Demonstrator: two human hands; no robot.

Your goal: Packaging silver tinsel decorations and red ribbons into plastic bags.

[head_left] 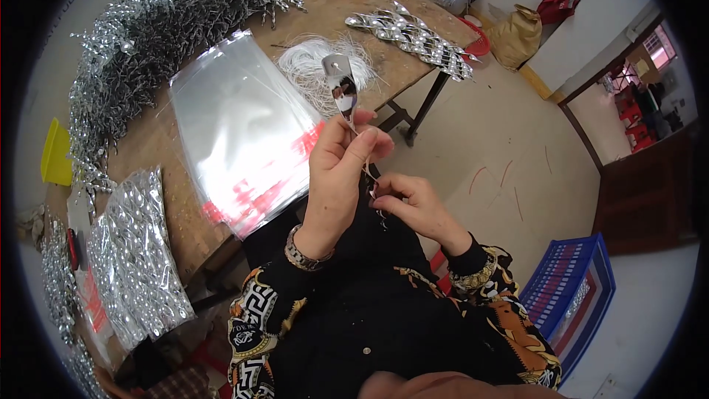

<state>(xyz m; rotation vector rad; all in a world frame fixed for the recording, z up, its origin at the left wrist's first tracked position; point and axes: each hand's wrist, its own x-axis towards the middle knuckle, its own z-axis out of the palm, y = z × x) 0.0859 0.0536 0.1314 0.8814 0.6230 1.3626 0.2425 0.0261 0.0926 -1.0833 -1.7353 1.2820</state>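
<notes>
The lower end of the shiny strip [344,92] is covered by the fingers of the left hand [340,170]. The small item pinched by the right hand [406,203] is too small to be identified. The fingertips of the right hand are partly concealed behind the left hand. The blue crate [572,295] is cut off by the dark rim. The packed bags [136,258] are blurred toward the edge.
</notes>
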